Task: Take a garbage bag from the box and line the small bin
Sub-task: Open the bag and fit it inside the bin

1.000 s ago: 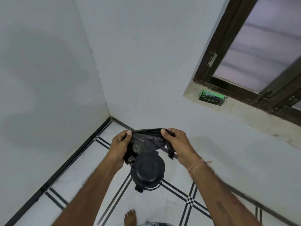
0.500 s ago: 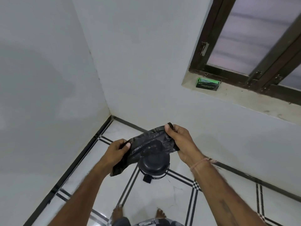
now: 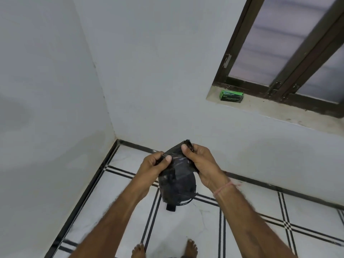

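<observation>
A black garbage bag (image 3: 177, 175), still folded and crumpled, hangs between my two hands at chest height. My left hand (image 3: 155, 163) pinches its upper left edge with thumb and fingers. My right hand (image 3: 200, 161) pinches the upper right corner, a little higher. Directly below, the small black bin (image 3: 183, 199) stands on the floor; the bag hides most of it, and only its lower right rim and foot pedal (image 3: 170, 208) show. The green bag box (image 3: 231, 96) lies on the window sill at the upper right.
White walls meet in a corner (image 3: 114, 136) to the left of the bin. The stone window sill (image 3: 279, 114) juts out on the right wall under a dark window frame. My bare feet (image 3: 191, 248) stand on the white tiled floor at the bottom.
My hands have come closer together, bunching the bag between them. The bag now hangs down over the bin and hides its lid. The view has shifted slightly.
</observation>
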